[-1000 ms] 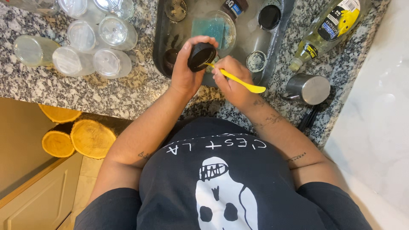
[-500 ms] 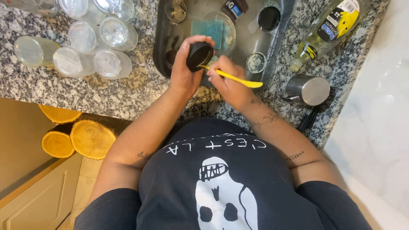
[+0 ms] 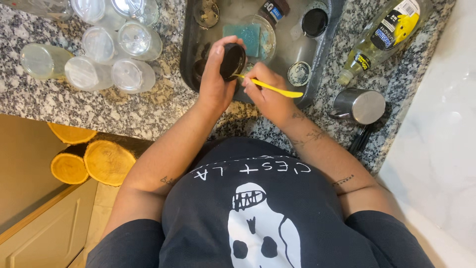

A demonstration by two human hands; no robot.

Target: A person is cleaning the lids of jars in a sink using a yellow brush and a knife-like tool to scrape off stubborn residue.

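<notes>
1. The left hand [image 3: 214,79] is wrapped around a small round black lid [image 3: 232,61], holding it on edge above the near end of the dark rectangular sink basin [image 3: 188,44].
2. The right hand [image 3: 270,99] is closed on a slim yellow plastic tool [image 3: 274,88], whose tip touches the lid.
3. Inside the basin lie a blue-green sponge [image 3: 246,35] and another black lid [image 3: 315,22].
4. Left of the basin, clear glass jars [image 3: 99,54] lie clustered on the speckled granite counter [image 3: 59,101].
5. Right of the basin lies a bottle of yellow dish soap [image 3: 384,37], with a steel cup [image 3: 359,105] nearer the person.
</notes>
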